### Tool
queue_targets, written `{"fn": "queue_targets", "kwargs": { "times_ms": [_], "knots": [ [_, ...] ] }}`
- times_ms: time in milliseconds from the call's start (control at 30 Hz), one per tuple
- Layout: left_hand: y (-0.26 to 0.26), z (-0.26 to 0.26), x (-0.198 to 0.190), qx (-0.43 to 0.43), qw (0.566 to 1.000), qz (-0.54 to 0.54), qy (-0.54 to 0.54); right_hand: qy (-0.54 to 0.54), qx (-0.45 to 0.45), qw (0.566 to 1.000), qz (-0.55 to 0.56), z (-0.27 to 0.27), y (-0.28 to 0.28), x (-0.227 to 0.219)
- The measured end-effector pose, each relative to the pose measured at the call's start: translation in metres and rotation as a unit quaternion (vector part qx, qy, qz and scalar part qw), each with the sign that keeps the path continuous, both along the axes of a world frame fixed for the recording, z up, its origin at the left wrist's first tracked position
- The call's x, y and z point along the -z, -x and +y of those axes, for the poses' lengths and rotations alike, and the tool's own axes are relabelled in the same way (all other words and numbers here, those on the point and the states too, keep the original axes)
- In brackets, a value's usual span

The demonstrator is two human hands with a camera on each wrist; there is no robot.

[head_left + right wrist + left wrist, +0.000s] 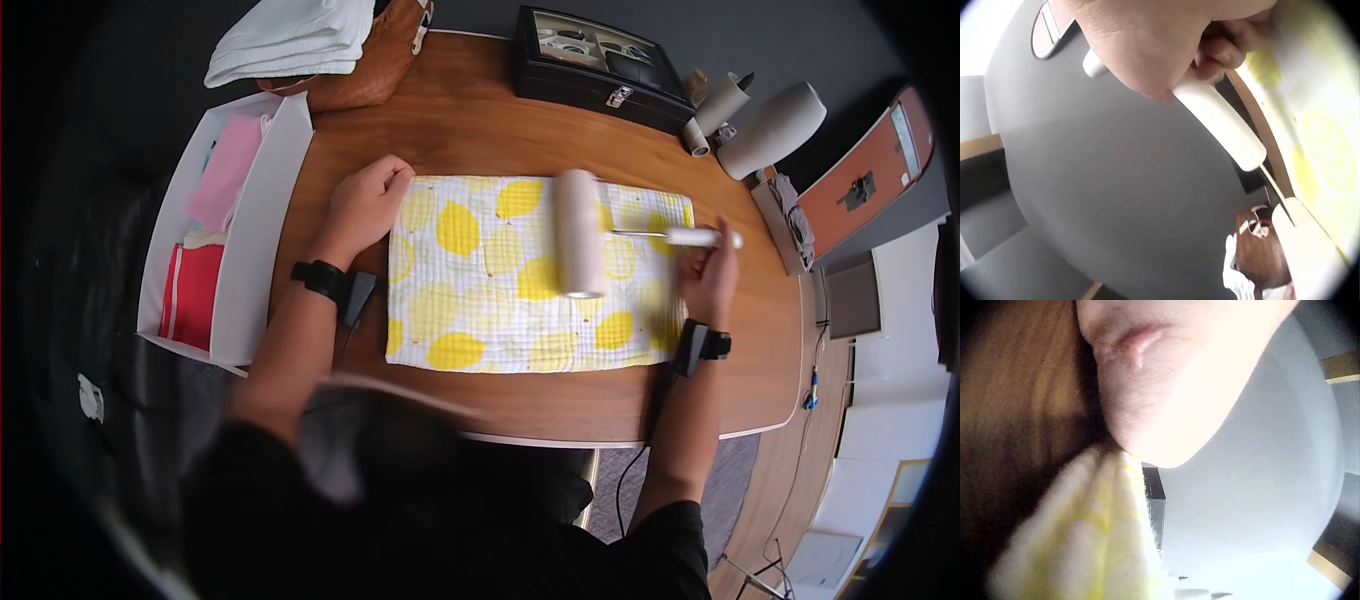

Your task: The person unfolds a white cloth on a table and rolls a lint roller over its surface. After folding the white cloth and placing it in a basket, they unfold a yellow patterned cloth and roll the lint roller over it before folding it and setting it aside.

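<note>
A white cloth with yellow lemon prints (470,290) lies spread flat on the wooden table in the head view. At its far left corner is my left hand (365,210), pinching the edge. The left wrist view shows the cloth (1085,537) drawn into folds under the thumb (1154,394). My right hand (712,275), by the cloth's right edge, grips the white handle (1222,125) of a lint roller (577,235). The roller's white cylinder is over the middle of the cloth, slightly blurred, its thin metal rod pointing right to the handle.
On the left stands a white box (255,290) with pink and red folded cloths. Behind it are a brown leather bag (375,75) and white towels (290,40). A black display case (600,100) stands at the back; a white vase-like object (775,130) is at the back right.
</note>
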State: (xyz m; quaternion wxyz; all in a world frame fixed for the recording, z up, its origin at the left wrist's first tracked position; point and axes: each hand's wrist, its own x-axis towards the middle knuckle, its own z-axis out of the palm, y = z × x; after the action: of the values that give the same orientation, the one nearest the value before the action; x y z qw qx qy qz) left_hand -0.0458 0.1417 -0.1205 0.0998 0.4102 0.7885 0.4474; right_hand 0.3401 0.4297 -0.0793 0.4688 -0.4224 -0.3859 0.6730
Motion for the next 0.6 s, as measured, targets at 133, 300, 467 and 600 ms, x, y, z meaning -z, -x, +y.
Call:
{"fn": "queue_targets", "kwargs": {
  "times_ms": [133,300,467,600],
  "knots": [
    [0.001,0.000,-0.002,-0.001,1.000,0.026,0.012,-0.048,0.074,0.996,0.002,0.027,-0.042,0.001],
    [0.002,0.000,-0.002,0.004,0.999,0.035,0.009,-0.073,-0.002,0.997,-0.031,0.007,-0.017,-0.005],
    [0.009,0.002,0.011,0.013,1.000,0.022,-0.008,-0.036,-0.183,0.972,-0.141,-0.083,0.055,-0.025],
    [0.004,0.003,0.008,-0.004,1.000,0.010,-0.013,-0.032,-0.257,0.957,-0.130,-0.106,0.072,-0.018]
  ]
}}
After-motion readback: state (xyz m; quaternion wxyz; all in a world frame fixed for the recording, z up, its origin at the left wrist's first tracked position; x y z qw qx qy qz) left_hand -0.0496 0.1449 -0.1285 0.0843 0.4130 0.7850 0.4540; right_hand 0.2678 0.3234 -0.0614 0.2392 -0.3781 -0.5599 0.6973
